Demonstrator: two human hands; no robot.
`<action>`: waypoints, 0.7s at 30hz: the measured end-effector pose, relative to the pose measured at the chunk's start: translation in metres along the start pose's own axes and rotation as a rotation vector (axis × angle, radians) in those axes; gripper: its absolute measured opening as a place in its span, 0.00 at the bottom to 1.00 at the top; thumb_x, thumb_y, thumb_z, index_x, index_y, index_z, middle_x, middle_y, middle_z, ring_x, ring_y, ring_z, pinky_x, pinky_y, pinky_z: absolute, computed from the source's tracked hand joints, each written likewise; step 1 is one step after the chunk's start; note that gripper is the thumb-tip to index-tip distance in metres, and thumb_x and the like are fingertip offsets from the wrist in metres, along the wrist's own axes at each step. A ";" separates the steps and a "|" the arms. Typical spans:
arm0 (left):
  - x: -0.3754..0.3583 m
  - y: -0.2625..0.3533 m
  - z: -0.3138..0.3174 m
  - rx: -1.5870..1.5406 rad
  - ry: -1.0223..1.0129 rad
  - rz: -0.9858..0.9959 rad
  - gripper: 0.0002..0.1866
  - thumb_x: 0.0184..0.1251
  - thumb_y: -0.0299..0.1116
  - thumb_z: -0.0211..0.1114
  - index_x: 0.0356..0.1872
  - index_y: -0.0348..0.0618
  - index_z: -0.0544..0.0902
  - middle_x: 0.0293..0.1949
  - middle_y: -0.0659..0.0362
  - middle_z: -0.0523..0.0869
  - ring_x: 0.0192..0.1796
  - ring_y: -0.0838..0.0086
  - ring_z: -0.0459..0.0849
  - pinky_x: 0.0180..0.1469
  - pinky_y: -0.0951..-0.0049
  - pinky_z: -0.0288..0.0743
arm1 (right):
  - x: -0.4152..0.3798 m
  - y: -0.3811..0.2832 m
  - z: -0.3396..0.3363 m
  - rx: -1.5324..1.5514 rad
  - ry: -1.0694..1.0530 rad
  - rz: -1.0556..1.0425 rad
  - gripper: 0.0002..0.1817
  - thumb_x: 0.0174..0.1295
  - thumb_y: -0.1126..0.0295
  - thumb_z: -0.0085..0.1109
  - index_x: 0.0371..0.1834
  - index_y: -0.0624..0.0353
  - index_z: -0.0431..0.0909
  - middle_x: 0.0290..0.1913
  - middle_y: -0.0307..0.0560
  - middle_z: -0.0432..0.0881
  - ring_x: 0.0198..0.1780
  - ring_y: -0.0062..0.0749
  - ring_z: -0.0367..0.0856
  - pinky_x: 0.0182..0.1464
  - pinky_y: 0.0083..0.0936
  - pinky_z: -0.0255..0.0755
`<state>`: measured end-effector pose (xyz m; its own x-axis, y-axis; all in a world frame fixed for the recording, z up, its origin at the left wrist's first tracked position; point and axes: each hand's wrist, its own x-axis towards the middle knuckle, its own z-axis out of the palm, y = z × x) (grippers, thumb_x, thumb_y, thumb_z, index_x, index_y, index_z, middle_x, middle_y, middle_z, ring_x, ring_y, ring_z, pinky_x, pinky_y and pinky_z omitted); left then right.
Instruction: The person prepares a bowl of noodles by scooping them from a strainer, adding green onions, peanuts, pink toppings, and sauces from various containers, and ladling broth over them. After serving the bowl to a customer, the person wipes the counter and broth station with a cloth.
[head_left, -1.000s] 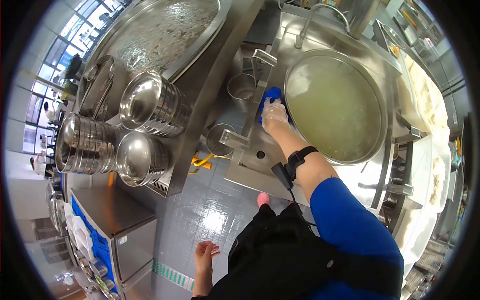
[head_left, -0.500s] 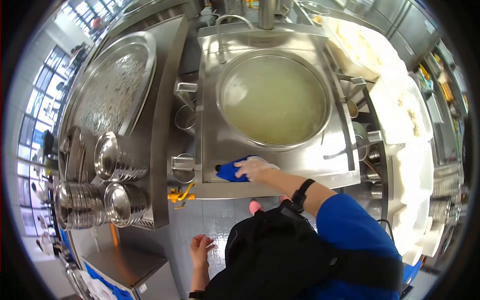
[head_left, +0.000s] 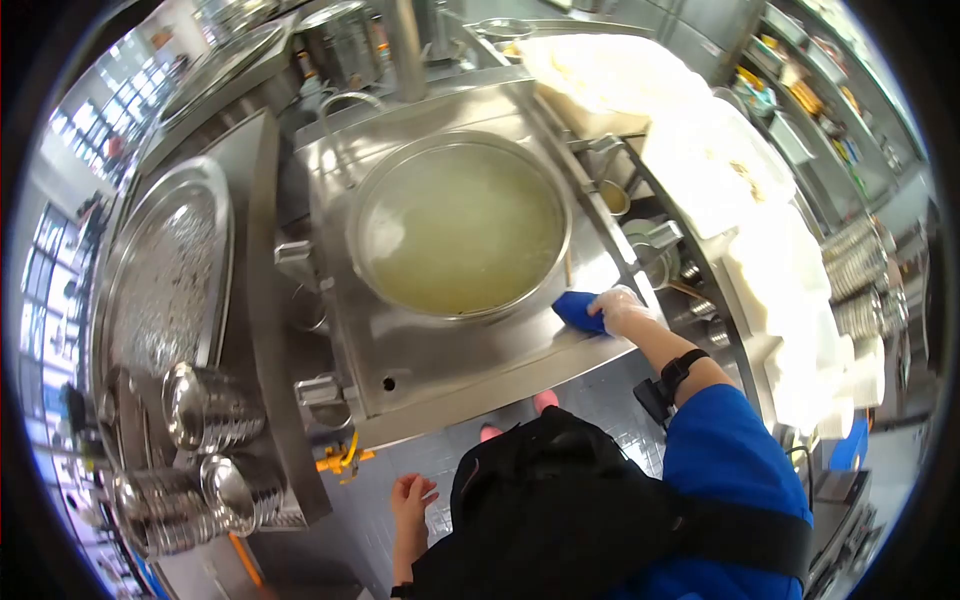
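My right hand [head_left: 620,309], in a clear thin glove, presses a blue cloth [head_left: 580,312] onto the steel cooktop [head_left: 480,361] near its right front corner. Left of and behind the cloth is a large round pot [head_left: 460,225] of cloudy greenish liquid, set into the cooktop. A small dark drain hole [head_left: 389,384] shows near the front left corner. My left hand [head_left: 412,492] hangs bare over the floor in front of the cooktop, fingers loosely curled and partly apart, holding nothing.
Steel pots [head_left: 205,405] are stacked at the left, below a large oval tray [head_left: 165,275]. A yellow valve [head_left: 345,458] sticks out under the cooktop's front left corner. White tubs [head_left: 710,165] line the right side. A curved faucet [head_left: 345,97] stands behind the pot.
My right hand and the blue cloth have moved from the front left of the cooktop to its right front corner, uncovering the drain hole. The view has turned to the right.
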<state>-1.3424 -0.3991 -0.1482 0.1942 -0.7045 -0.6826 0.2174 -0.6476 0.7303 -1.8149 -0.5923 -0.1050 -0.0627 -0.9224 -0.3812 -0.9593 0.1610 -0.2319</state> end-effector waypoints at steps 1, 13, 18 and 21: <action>0.005 -0.006 -0.003 0.006 -0.006 -0.013 0.12 0.64 0.33 0.60 0.46 0.42 0.72 0.37 0.56 0.79 0.40 0.66 0.82 0.41 0.65 0.80 | -0.007 0.002 -0.005 0.048 0.073 0.075 0.18 0.49 0.79 0.54 0.41 0.48 0.84 0.47 0.52 0.82 0.52 0.43 0.79 0.57 0.31 0.70; 0.026 0.032 0.082 0.214 -0.271 0.022 0.09 0.66 0.33 0.58 0.43 0.44 0.72 0.35 0.59 0.79 0.39 0.70 0.81 0.40 0.68 0.78 | -0.132 0.127 0.038 0.229 0.327 0.238 0.12 0.60 0.65 0.53 0.43 0.56 0.81 0.38 0.46 0.84 0.40 0.32 0.82 0.43 0.28 0.74; 0.013 0.030 0.142 0.353 -0.361 0.063 0.09 0.66 0.34 0.58 0.42 0.43 0.74 0.34 0.59 0.80 0.39 0.72 0.81 0.39 0.69 0.78 | -0.220 0.192 0.060 1.696 0.592 0.532 0.17 0.62 0.57 0.53 0.43 0.59 0.82 0.38 0.46 0.83 0.38 0.32 0.81 0.42 0.27 0.75; 0.000 0.015 0.183 0.416 -0.391 0.081 0.10 0.66 0.35 0.59 0.42 0.41 0.76 0.35 0.57 0.81 0.39 0.72 0.82 0.38 0.70 0.79 | -0.248 0.189 0.020 1.991 0.731 0.558 0.20 0.68 0.52 0.45 0.36 0.56 0.79 0.31 0.44 0.80 0.27 0.34 0.78 0.29 0.32 0.75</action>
<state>-1.5147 -0.4619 -0.1326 -0.1905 -0.7605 -0.6207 -0.1933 -0.5909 0.7833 -1.9755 -0.3263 -0.0726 -0.6768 -0.5219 -0.5192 0.6137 -0.0104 -0.7895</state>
